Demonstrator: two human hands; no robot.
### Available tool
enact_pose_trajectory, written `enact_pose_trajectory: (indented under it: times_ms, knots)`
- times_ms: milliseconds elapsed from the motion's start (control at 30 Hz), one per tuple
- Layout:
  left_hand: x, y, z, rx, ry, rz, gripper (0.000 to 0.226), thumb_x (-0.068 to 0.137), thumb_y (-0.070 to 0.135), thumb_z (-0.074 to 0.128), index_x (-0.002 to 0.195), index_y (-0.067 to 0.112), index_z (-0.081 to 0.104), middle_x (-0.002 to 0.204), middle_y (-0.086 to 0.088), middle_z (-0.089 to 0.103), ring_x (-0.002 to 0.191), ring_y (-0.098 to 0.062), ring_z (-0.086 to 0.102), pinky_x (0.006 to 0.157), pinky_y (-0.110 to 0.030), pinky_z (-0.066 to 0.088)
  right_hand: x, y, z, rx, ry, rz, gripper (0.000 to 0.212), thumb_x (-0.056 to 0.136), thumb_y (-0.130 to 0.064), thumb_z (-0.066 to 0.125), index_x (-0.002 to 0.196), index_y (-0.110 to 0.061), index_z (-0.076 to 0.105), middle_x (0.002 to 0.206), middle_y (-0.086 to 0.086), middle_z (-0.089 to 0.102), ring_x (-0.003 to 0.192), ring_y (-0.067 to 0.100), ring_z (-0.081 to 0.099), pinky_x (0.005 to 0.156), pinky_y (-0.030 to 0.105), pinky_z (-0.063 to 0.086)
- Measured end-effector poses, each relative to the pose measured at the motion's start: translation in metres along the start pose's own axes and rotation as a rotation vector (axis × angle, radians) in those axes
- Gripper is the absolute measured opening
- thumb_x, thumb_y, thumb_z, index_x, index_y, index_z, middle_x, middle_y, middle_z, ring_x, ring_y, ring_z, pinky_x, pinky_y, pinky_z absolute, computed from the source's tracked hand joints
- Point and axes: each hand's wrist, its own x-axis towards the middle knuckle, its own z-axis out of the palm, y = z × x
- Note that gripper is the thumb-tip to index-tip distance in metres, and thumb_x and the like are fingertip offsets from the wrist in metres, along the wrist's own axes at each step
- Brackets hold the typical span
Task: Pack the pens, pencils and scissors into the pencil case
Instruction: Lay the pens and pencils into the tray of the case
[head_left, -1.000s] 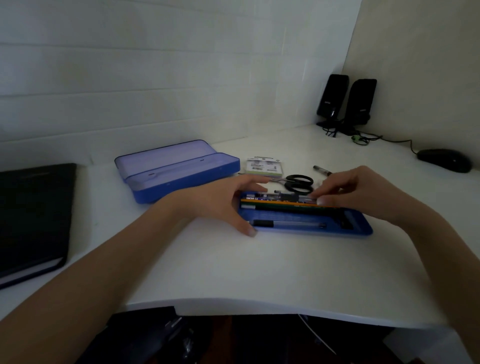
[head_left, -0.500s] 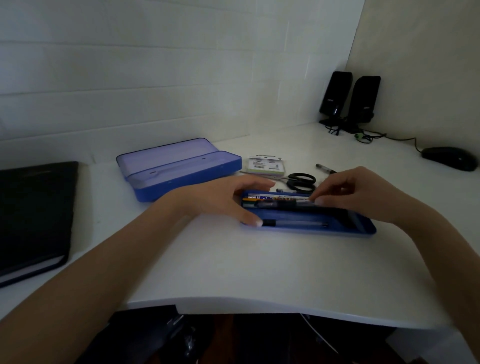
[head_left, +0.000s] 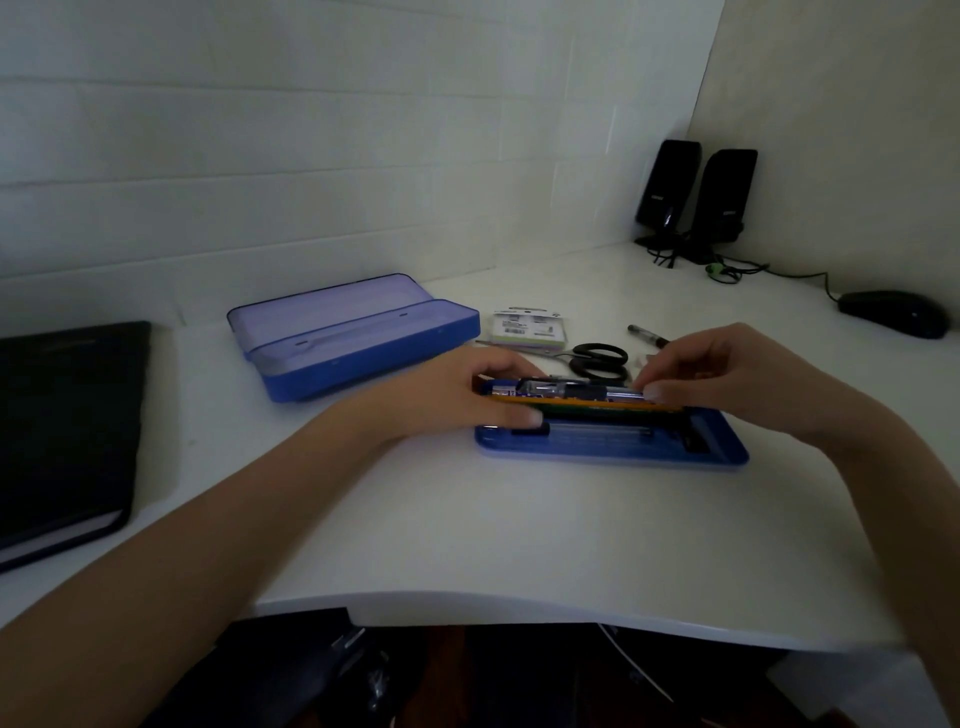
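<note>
Both hands, left (head_left: 457, 395) and right (head_left: 727, 379), pinch a bundle of pens and pencils (head_left: 582, 397), orange, green and clear-barrelled, over the shallow blue tray (head_left: 613, 449).

Pens and pencils (head_left: 587, 402) lie in the tray (head_left: 613, 452); scissors (head_left: 597, 360) behind it, case (head_left: 358, 338) left.
</note>
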Motion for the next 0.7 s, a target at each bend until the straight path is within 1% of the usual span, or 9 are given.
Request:
enact_pose_trajectory:
  times_ms: [133,167,233,300,367,433,500,600,700]
  knots:
    - [0.0,-0.001,0.001,0.069,0.003,0.007,0.04,0.072,0.024,0.079,0.108,0.016,0.064,0.107,-0.002,0.068,0.097,-0.011,0.063,0.09,-0.027,0.05,-0.002,-0.002,-0.005,0.055,0.0,-0.013,0.015,0.065,-0.034,0.069,0.077,-0.029,0.076,0.079,-0.003,0.075,0.076,0.015,0.068,0.073,0.022,0.052]
    - [0.0,-0.003,0.001,0.06,0.031,0.003,0.039,0.072,0.021,0.078,0.108,0.015,0.065,0.105,-0.002,0.068,0.094,-0.01,0.063,0.088,-0.025,0.05,-0.003,-0.002,-0.006,0.069,-0.016,-0.02,0.016,0.063,-0.036,0.068,0.076,-0.029,0.076,0.078,-0.004,0.075,0.074,0.011,0.067,0.07,0.019,0.052]
    - [0.002,-0.004,0.002,0.062,0.064,0.011,0.036,0.073,0.019,0.078,0.108,0.019,0.066,0.102,0.006,0.068,0.088,0.002,0.06,0.081,-0.012,0.048,-0.003,-0.003,-0.004,0.079,-0.057,-0.016,0.013,0.062,-0.035,0.069,0.073,-0.029,0.075,0.077,-0.003,0.075,0.073,0.008,0.067,0.069,0.014,0.051]
    - [0.002,-0.005,0.001,0.073,0.045,0.025,0.035,0.075,0.017,0.075,0.108,0.024,0.066,0.103,0.015,0.065,0.089,0.011,0.057,0.08,-0.004,0.043,-0.002,-0.002,-0.001,0.047,-0.108,0.0,0.015,0.062,-0.035,0.07,0.073,-0.027,0.076,0.079,0.001,0.074,0.074,0.016,0.068,0.071,0.019,0.053]
    - [0.003,-0.005,-0.001,0.069,0.012,0.027,0.033,0.078,0.013,0.072,0.109,0.025,0.066,0.108,0.014,0.063,0.097,0.01,0.057,0.087,-0.006,0.045,-0.001,-0.002,0.004,-0.002,-0.157,0.018,0.017,0.063,-0.036,0.071,0.075,-0.024,0.076,0.077,0.003,0.074,0.068,0.021,0.065,0.069,0.024,0.053]
    - [0.003,-0.005,-0.002,0.063,-0.003,0.023,0.03,0.081,0.015,0.069,0.109,0.025,0.066,0.113,0.01,0.063,0.104,0.003,0.057,0.091,-0.011,0.045,0.001,-0.002,0.009,-0.04,-0.175,0.022,0.008,0.068,-0.032,0.073,0.073,-0.026,0.074,0.071,0.0,0.072,0.059,0.012,0.06,0.06,0.02,0.049]
    - [0.004,-0.005,-0.003,0.046,-0.009,0.015,0.027,0.083,0.017,0.067,0.109,0.024,0.067,0.114,0.009,0.064,0.108,0.0,0.057,0.093,-0.014,0.045,0.003,-0.002,0.016,-0.084,-0.172,-0.021,0.001,0.072,-0.027,0.075,0.073,-0.027,0.074,0.071,-0.001,0.07,0.058,0.004,0.056,0.057,0.016,0.045]
    - [0.004,-0.005,-0.002,0.022,-0.006,0.003,0.024,0.086,0.021,0.064,0.109,0.024,0.067,0.116,0.009,0.065,0.109,-0.002,0.058,0.096,-0.021,0.048,0.006,-0.001,0.028,-0.145,-0.139,-0.097,0.004,0.071,-0.028,0.076,0.073,-0.025,0.074,0.071,0.001,0.068,0.056,0.005,0.054,0.055,0.021,0.044]
    - [0.003,-0.003,-0.005,0.015,-0.048,-0.029,0.031,0.084,0.032,0.065,0.115,0.029,0.064,0.117,0.015,0.062,0.108,0.001,0.057,0.096,-0.021,0.045,0.008,-0.003,0.031,-0.192,-0.105,-0.105,0.005,0.07,-0.03,0.077,0.07,-0.028,0.072,0.069,-0.002,0.068,0.056,0.004,0.054,0.055,0.018,0.042]
